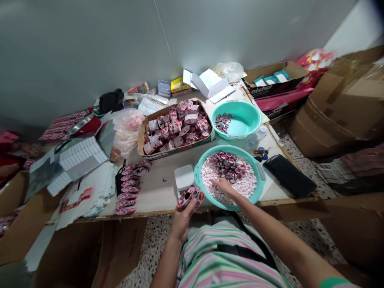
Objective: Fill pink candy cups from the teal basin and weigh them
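My left hand point(181, 220) is wrapped around a small red-and-pink printed container point(194, 195) with a dark round opening, just beyond the table's front edge. My right hand point(223, 186) reaches into a turquoise basin point(196, 176), its fingers drawn together at the surface of many small pale pink and white balls point(246, 186). What the fingers hold, if anything, is hidden. A heap of small round maroon caps point(226, 162) lies on the balls just beyond this hand. Next to the basin and the left hand stands a small white box-shaped device point(184, 177).
An open carton point(177, 151) behind holds many similar printed containers. Several more printed containers point(129, 188) stand in rows at left. A second turquoise basin point(244, 120) holds some caps. A black pouch point(289, 175) lies at right, white card sheets point(90, 196) at far left.
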The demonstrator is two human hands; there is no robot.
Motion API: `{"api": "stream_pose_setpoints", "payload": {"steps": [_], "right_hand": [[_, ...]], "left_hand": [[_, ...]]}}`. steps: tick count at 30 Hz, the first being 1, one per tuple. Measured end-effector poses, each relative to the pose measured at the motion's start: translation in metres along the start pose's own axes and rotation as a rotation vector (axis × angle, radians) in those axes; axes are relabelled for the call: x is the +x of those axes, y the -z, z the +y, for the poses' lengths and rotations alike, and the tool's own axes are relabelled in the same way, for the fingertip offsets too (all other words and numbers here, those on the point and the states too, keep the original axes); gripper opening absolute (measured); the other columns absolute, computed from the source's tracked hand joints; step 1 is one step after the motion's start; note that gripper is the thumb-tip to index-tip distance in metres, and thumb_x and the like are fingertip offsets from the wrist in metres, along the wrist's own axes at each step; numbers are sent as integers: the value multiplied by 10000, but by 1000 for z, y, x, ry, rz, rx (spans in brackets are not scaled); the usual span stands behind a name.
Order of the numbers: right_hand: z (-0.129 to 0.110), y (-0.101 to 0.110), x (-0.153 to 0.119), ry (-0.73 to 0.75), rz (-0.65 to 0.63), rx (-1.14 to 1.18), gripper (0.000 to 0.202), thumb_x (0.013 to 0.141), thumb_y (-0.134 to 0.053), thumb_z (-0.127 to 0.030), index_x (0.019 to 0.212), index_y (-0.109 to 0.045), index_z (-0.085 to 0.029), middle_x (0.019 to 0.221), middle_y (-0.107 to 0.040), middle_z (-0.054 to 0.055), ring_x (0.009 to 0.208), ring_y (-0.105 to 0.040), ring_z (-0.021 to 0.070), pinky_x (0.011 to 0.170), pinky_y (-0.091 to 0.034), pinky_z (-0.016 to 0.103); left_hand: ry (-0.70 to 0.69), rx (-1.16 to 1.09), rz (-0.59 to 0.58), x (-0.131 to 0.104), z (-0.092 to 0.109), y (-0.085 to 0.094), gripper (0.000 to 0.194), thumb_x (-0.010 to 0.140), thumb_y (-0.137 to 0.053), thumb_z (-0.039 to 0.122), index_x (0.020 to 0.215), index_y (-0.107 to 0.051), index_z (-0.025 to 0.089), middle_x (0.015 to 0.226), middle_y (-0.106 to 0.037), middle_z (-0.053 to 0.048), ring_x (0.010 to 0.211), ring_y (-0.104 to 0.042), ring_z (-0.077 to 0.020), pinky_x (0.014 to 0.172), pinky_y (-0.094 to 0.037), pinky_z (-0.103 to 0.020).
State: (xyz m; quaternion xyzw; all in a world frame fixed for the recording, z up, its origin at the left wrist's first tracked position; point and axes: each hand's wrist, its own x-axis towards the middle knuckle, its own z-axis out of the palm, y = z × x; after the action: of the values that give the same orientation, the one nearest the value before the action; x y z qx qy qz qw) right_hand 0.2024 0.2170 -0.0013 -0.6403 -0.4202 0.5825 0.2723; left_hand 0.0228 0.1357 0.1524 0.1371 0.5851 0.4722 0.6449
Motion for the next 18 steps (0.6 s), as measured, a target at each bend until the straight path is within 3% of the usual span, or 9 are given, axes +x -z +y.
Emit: {"api": "stream_pose_setpoints", "payload": {"steps": [5, 8, 13, 18], "right_hand": [[-11, 15, 0, -197, -38, 429, 241, 752, -563, -454, 722, -512, -221, 577, -547, -17, 495, -501, 135, 445, -421, 242], [-23, 27, -3, -261, -75, 634, 213, 755, -555, -403, 703, -451, -224, 525, -479, -50, 413, -419, 89, 366, -360, 184], [-49, 48, -13, -307, -153, 902, 252, 748, -570, -396, 685, -410, -212, 481, -392, -71, 350, -311, 46, 272, -179, 127], [-72, 57, -30, -275, -175, 1063, 242, 735, -582, -373, 700, -399, -219, 499, -394, -82, 350, -311, 40, 259, -198, 112]], "left_hand": [[-149, 257, -26, 17, -9, -2, 465, 632, -799, 274, 1055, -642, 161, 1093, -679, -100, 1005, -630, -226, 947, -450, -325], [-247, 364, -72, 28, -19, -4, 424, 637, -789, 268, 1025, -640, 184, 1044, -684, -81, 962, -629, -209, 900, -457, -293], [-371, 622, -137, 39, -31, -16, 360, 649, -771, 261, 991, -670, 209, 992, -671, -68, 924, -607, -216, 864, -444, -292], [-524, 991, -205, 47, -41, -35, 351, 715, -694, 208, 1058, -627, 234, 1051, -635, -47, 988, -573, -229, 880, -438, -341]]}}
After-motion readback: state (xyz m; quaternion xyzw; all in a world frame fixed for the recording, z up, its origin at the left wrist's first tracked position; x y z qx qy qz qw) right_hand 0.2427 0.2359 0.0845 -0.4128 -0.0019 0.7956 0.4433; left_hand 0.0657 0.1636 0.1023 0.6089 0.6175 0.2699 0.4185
